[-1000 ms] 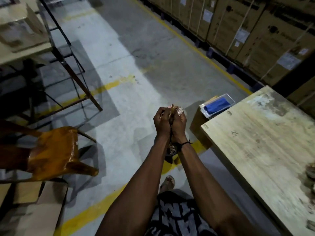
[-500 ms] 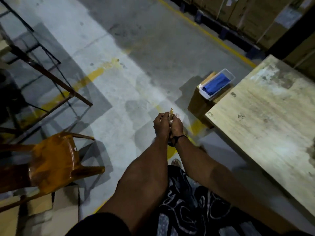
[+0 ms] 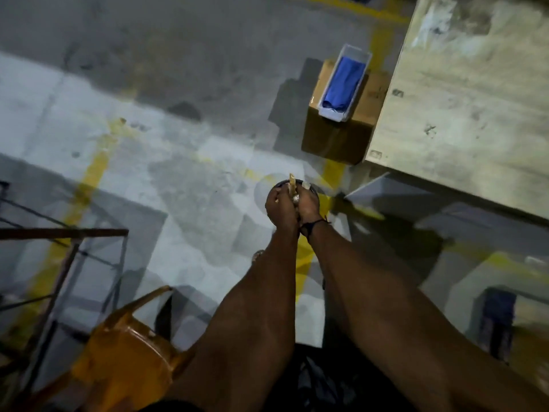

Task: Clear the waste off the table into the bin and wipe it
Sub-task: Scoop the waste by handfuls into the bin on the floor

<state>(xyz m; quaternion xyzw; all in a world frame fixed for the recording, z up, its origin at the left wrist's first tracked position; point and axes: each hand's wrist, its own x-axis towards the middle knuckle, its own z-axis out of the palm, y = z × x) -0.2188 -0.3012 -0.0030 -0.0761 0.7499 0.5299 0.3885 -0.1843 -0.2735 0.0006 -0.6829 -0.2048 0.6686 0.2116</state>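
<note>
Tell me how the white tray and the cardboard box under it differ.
The white tray is long, narrow and open-topped; the cardboard box is wider, deeper and closed. The tray is white and holds a blue cloth; the box is plain brown, its contents hidden. The tray lies on the box; the box stands on the floor. Both sit just off the table corner.

Concrete floor [image 3: 178, 179]: cardboard box [image 3: 335, 135], orange chair [image 3: 124, 361]; wooden table [image 3: 475, 99] stained.
</note>
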